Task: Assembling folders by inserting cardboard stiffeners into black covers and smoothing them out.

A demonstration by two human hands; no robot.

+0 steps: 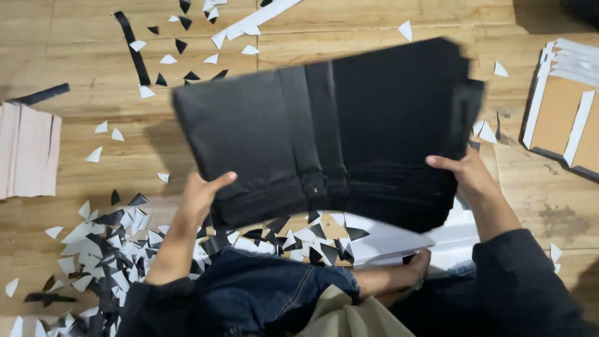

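Note:
A thick stack of black sheets [324, 134] is held up over the wooden floor, slightly blurred. My left hand [203, 193] grips its lower left edge, thumb on top. My right hand [468, 175] grips its lower right edge, thumb across the black surface. Both forearms wear dark sleeves. Under the stack lie white sheets [399, 240] and small paper scraps. My crossed legs in blue jeans [268, 287] sit at the bottom of the view, with a bare foot [405, 268] showing under the stack.
Black and white triangular paper offcuts [100, 243] litter the floor at left and top. A pale pink stack [28, 150] lies at the left edge. Brown boards with white strips [564, 115] lie at the right. A black strip [134, 47] lies at the upper left.

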